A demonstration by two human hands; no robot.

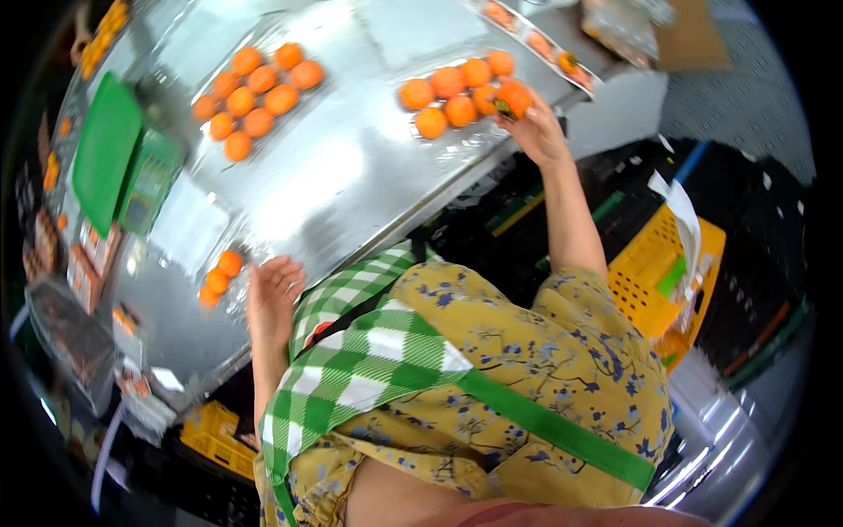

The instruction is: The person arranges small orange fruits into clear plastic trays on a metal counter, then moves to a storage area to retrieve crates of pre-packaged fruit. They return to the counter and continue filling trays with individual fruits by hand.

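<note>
My right hand [539,132] grips a persimmon [515,95], its leafy cap pointing down. It is over the right end of a clear plastic tray of orange persimmons [448,82] near the table's edge. My left hand [272,294] is open, fingers stretched out and holding nothing, beside the front edge. Just left of it, a few persimmons [218,282] sit on clear plastic. Farther back, a fuller group of persimmons [260,90] fills another clear tray.
The shiny metal table [325,189] carries a green basket [145,189] with a green lid-like sheet [107,149] at left. A narrow pack of persimmons [538,44] lies at the back right. Yellow crates [632,272] stand below, at right and lower left. A person's hand [82,44] shows far left.
</note>
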